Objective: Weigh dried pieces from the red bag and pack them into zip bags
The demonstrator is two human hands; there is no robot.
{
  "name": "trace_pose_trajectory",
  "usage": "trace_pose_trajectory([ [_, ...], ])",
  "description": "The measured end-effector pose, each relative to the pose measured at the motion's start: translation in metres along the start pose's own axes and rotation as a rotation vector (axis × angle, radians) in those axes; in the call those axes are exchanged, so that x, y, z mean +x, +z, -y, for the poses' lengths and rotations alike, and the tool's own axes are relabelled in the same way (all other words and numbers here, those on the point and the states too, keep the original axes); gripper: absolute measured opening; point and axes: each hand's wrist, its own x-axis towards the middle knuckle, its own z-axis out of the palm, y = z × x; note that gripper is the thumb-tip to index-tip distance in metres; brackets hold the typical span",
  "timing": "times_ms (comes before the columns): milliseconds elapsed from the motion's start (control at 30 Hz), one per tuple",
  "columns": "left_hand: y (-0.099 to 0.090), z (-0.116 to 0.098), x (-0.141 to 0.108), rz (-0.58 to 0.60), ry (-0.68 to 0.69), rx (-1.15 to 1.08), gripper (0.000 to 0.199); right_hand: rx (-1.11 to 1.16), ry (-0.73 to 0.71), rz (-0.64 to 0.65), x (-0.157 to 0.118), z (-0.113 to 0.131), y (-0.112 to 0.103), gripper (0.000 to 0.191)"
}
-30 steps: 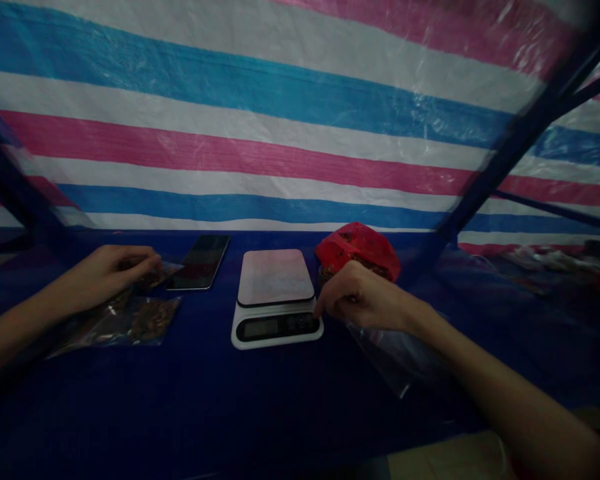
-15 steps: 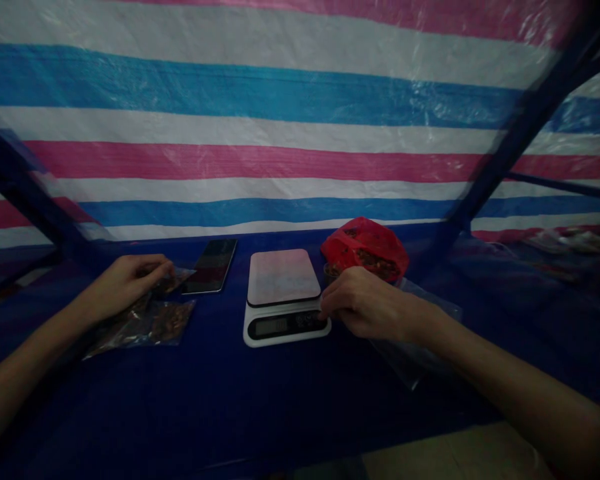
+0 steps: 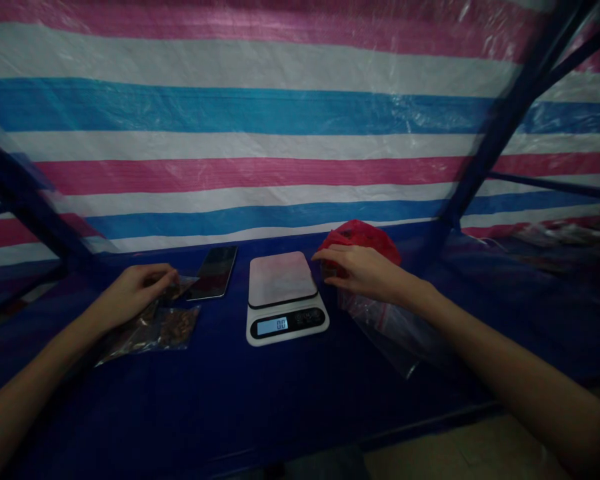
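White scale (image 3: 290, 323) is reading 0.0; your left hand (image 3: 135, 287) is pinching a bag (image 3: 183, 287); your right hand (image 3: 367, 270) is hovering spread, ideally off the platform (image 3: 283, 279).

From far away, I can see a dark phone (image 3: 213, 272) lying flat on the blue table (image 3: 220, 407). Behind it hangs a big sheet (image 3: 260, 110) with pink, white and blue stripes. Blue poles (image 3: 500, 127) slant on both sides.

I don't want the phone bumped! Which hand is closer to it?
Left. The left hand is just left of the phone, at the small bags; the right hand is past the scale, by the red bag.
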Motion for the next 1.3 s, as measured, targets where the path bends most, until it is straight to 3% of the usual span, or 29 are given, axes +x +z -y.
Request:
trace_pose_trajectory([
  [200,0.000,-0.009,-0.003,-0.008,0.020,-0.030,0.046,0.175,-0.038,0.026,0.004,-0.012,0.010,0.045],
  [433,0.002,-0.004,-0.001,-0.015,0.032,-0.016,0.047,0.266,-0.051,0.031,0.007,-0.018,0.019,0.061],
  [633,0.003,-0.003,0.001,-0.027,0.093,-0.040,0.047,0.431,0.006,0.054,0.008,-0.024,0.009,0.049],
  [833,0.003,-0.001,0.001,-0.033,0.123,-0.047,0.051,0.555,-0.016,-0.062,0.032,-0.004,-0.009,0.049],
  [1033,0.002,0.005,0.004,-0.025,0.082,-0.036,0.049,0.485,-0.096,0.064,0.057,0.025,-0.009,0.050],
  [1133,0.002,0.010,0.006,-0.015,0.086,-0.013,0.049,0.365,-0.107,0.035,0.045,0.024,-0.019,0.046],
  [1233,0.000,0.014,0.008,-0.052,0.078,0.044,0.052,0.213,-0.098,-0.056,0.010,0.010,-0.035,0.029],
  [1300,-0.002,0.014,0.009,-0.095,0.098,0.077,0.052,0.214,-0.095,0.045,-0.021,-0.003,-0.042,0.023],
])
